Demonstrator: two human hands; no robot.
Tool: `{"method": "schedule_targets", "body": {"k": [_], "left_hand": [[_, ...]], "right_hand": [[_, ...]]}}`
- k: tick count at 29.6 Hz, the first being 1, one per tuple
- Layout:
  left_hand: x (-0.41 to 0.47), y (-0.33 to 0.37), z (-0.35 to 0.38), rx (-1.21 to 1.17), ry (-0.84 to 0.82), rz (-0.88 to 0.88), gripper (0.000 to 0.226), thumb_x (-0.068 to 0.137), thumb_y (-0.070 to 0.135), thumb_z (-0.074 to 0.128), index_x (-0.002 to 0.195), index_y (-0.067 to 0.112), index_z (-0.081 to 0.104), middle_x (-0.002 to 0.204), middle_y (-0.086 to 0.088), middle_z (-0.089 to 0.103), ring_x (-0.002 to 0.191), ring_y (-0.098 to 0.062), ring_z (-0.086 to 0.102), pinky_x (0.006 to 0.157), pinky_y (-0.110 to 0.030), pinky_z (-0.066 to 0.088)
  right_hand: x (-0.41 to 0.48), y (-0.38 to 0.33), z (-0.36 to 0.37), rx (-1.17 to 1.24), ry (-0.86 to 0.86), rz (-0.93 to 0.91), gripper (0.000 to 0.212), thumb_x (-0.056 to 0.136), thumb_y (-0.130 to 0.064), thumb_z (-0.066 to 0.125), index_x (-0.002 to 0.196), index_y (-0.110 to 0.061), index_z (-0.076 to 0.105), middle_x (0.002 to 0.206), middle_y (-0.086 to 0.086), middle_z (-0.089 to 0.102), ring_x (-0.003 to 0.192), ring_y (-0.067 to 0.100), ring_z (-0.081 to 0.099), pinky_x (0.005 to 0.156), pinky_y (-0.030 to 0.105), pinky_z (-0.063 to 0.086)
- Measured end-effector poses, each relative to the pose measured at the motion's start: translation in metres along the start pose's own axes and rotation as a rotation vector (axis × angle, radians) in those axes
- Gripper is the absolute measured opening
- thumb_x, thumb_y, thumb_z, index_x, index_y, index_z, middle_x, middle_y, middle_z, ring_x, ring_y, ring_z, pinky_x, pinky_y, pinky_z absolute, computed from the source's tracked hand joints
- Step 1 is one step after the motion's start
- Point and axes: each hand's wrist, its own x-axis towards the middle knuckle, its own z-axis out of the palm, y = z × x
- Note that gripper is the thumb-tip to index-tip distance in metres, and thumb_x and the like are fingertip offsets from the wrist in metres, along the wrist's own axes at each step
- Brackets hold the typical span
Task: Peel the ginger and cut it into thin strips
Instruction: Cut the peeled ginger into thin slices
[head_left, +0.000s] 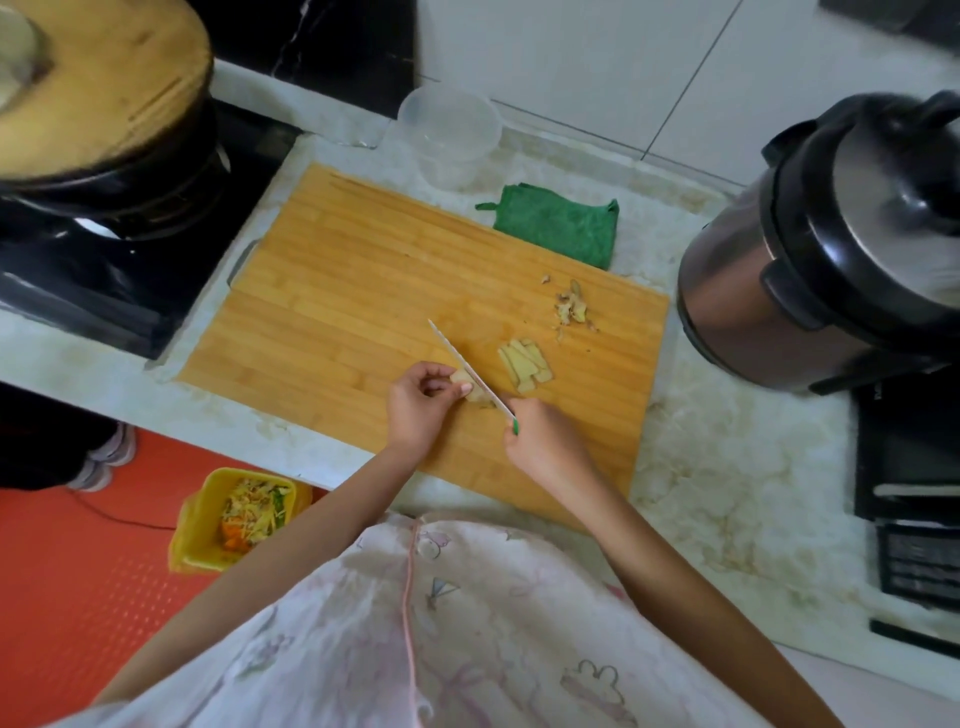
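knife handle mostly buried in the right hand (540, 436), only a green bit shows at the fist; the fingers curl round it, grip itself not visible from above. the knife (466, 370) has a thin pale blade, seen nearly edge-on, so how far it sits in the ginger is unclear. the ginger piece (471, 391) is half covered: the left hand (422, 401) pinches it with curled fingertips on its left side and the blade crosses its right side, so only a small pale yellow-beige lump shows, peeled as far as visible. it sits on the cutting board (337, 291), near-right part, just in front of the person. just right of the blade, apart from it, is a small overlapping heap of slices (524, 366), flat, pale yellow, roughly rectangular. further back right on the board is a loose pile of peel scraps (571, 310), brownish, too small to make out singly. behind the board lies a folded green cloth (558, 226), its near edge touching or overlapping the board's back edge, and a clear plastic tub (449, 132), contents unreadable. the cooker (831, 249) on the right is blurred and cut off by the frame edge. the round wooden lid (104, 78) top left is also cut off. a yellow bin (200, 525) on the floor holds vegetable trimmings, partly hidden behind the left arm.
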Motion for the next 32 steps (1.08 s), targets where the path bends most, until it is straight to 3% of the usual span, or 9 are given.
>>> {"method": "schedule_targets", "body": {"k": [6,8,10,11,13,15,20,24,32], "left_hand": [[0.001,0.000,-0.001,0.004,-0.008,-0.001,0.024,0.074,0.010,0.081,0.091,0.009,0.065,0.068,0.003,0.064,0.059,0.008,0.056,0.064,-0.007,0.042],[0.001,0.001,-0.001,0.003,-0.014,-0.001,0.023,0.074,0.012,0.082,0.089,0.012,0.064,0.068,0.003,0.064,0.058,0.008,0.056,0.064,-0.008,0.042],[0.001,0.003,-0.001,0.007,-0.020,-0.010,0.023,0.074,0.012,0.082,0.086,0.014,0.063,0.066,0.005,0.064,0.057,0.008,0.056,0.063,-0.008,0.042],[0.002,0.005,-0.001,0.009,-0.023,-0.016,0.022,0.074,0.011,0.082,0.084,0.016,0.063,0.064,0.007,0.064,0.057,0.008,0.056,0.063,-0.008,0.042],[0.002,0.003,-0.002,-0.002,-0.026,-0.023,0.024,0.074,0.010,0.082,0.081,0.021,0.062,0.058,0.013,0.063,0.056,0.007,0.056,0.065,-0.009,0.043],[0.001,0.004,-0.002,-0.024,-0.017,-0.022,0.025,0.074,0.009,0.082,0.079,0.023,0.061,0.059,0.011,0.062,0.056,0.007,0.055,0.065,-0.009,0.044],[0.002,0.006,-0.003,-0.014,-0.034,-0.037,0.023,0.074,0.011,0.082,0.084,0.019,0.063,0.066,0.006,0.062,0.055,0.009,0.055,0.063,-0.008,0.043],[0.002,0.004,-0.004,-0.018,-0.036,-0.036,0.025,0.074,0.012,0.082,0.080,0.026,0.062,0.066,0.006,0.063,0.056,0.008,0.055,0.066,-0.013,0.045],[0.003,0.002,-0.002,-0.034,-0.029,-0.037,0.025,0.072,0.011,0.083,0.080,0.024,0.063,0.067,0.003,0.065,0.058,0.006,0.057,0.068,-0.012,0.046]], "right_hand": [[-0.009,0.012,0.001,0.012,-0.046,0.030,0.015,0.089,-0.007,0.046,0.080,-0.019,0.051,0.060,-0.002,0.045,0.076,0.036,0.057,0.058,0.028,0.030],[-0.001,0.008,0.000,0.010,-0.043,0.028,0.021,0.090,-0.009,0.046,0.100,-0.018,0.062,0.079,0.008,0.062,0.088,0.035,0.060,0.061,0.026,0.032],[0.006,0.003,-0.002,0.019,-0.035,0.026,0.037,0.091,-0.010,0.046,0.126,-0.016,0.057,0.103,0.015,0.066,0.099,0.035,0.060,0.064,0.025,0.032],[0.006,0.002,-0.003,0.018,-0.038,0.021,0.035,0.091,-0.010,0.046,0.125,-0.015,0.057,0.105,0.016,0.066,0.099,0.035,0.060,0.064,0.025,0.031],[-0.003,0.007,-0.003,-0.013,-0.049,0.006,0.014,0.091,-0.008,0.047,0.096,-0.013,0.059,0.097,0.019,0.065,0.093,0.036,0.060,0.060,0.026,0.027],[-0.010,0.008,-0.008,-0.012,-0.051,0.000,0.018,0.091,-0.006,0.047,0.076,-0.017,0.047,0.088,0.020,0.064,0.088,0.036,0.060,0.057,0.026,0.023],[0.010,0.002,-0.006,0.037,-0.053,-0.006,0.029,0.088,-0.005,0.046,0.109,-0.014,0.064,0.092,0.019,0.065,0.089,0.037,0.060,0.061,0.027,0.031],[-0.004,0.014,-0.003,0.011,-0.034,-0.011,0.022,0.090,-0.005,0.048,0.107,-0.006,0.061,0.096,0.022,0.065,0.092,0.037,0.060,0.059,0.026,0.026],[0.012,0.009,0.001,0.045,-0.046,-0.001,0.022,0.088,-0.006,0.047,0.103,-0.010,0.063,0.085,0.018,0.063,0.088,0.037,0.060,0.060,0.027,0.030]]}}
